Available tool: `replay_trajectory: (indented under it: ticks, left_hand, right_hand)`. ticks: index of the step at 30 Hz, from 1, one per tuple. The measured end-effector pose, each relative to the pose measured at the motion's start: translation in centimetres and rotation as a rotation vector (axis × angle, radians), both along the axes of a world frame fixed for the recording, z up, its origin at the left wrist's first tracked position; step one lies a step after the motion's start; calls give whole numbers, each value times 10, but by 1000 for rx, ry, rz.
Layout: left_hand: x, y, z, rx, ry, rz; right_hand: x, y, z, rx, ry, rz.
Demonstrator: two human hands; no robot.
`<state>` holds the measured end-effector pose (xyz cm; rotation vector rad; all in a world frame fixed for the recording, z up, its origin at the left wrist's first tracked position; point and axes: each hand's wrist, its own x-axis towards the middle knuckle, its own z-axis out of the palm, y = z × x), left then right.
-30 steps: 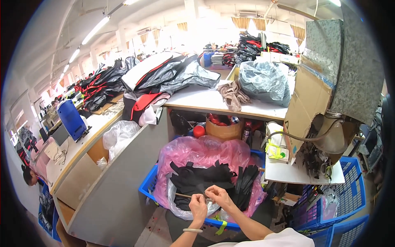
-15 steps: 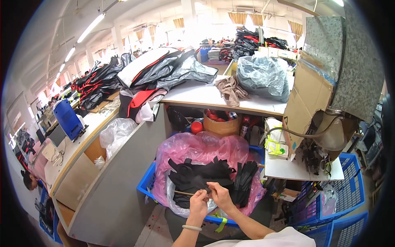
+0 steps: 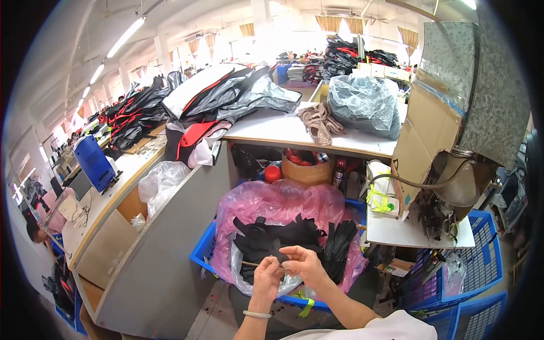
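Observation:
Both hands are close together over a blue plastic basket [image 3: 202, 245] lined with pink plastic film [image 3: 255, 195]. Closed fingers of my left hand [image 3: 266, 279], which has a pale bangle at the wrist, grip a thin brown stick [image 3: 249, 263] pointing left. Just beside it, my right hand [image 3: 306, 267] pinches the end of a black fabric strip [image 3: 277, 249]; the fingertips partly hide it. Beneath and beyond the hands lie loose black strips [image 3: 303, 231], with a neater bundle of black strips [image 3: 340, 241] to the right.
A grey panel [image 3: 170, 249] stands left of the basket. Behind is a white table [image 3: 266, 129] with silver-black fabric pieces [image 3: 226, 99], a checked cloth [image 3: 321, 122] and a filled clear bag [image 3: 362, 105]. At right are a small white tabletop [image 3: 419, 233] and blue crates [image 3: 476, 255].
My right hand's fingers have spread slightly and the hand has lowered a little. My left hand has shifted slightly left, still gripping the stick.

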<state>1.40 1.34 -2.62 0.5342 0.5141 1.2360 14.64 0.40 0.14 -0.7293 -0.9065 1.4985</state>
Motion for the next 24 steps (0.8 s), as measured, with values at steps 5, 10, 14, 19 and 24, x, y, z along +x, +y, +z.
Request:
replay_trajectory:
  ticks: [5, 10, 14, 19, 24]
  left_hand:
    - [3, -7, 3, -53, -21, 11]
    - [22, -10, 2, -42, 90, 121]
    - [27, -11, 1, 76, 315, 315]
    - [23, -3, 1, 303, 730, 513]
    - [14, -1, 8, 152, 428, 241]
  right_hand:
    - [0, 1, 1, -38, -139, -127]
    - [-17, 5, -10, -53, -155, -376]
    - [-25, 6, -20, 41, -291, -567]
    - [-20, 6, -17, 94, -524, -412]
    - [-13, 4, -12, 7, -200, -232]
